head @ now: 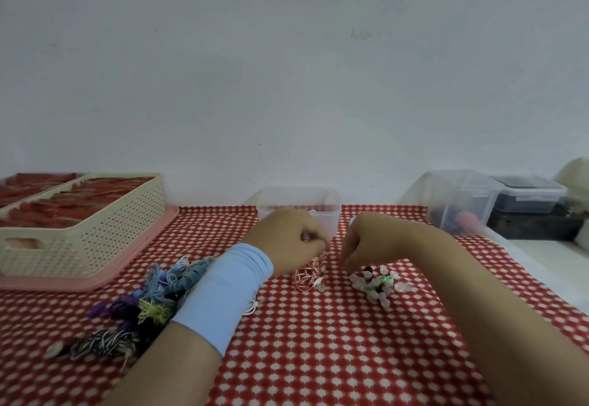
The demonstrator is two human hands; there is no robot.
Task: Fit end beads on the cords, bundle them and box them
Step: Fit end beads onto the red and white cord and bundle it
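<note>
Pinching pink-and-white striped cord bundle [307, 275] with my left hand [287, 233], on the red checked cloth [318, 342] between my hands. Limp, light: grip close to the tip. Meanwhile right hand [366, 243] curled over small plastic beads [379, 281]; can't tell if it holds one.

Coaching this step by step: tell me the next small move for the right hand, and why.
Probably pinch one bead from the bead pile and carry it to the pink cord. The left hand grips that cord, and the right hand has its curled fingers at the pile's edge, grasp unclear.
</note>
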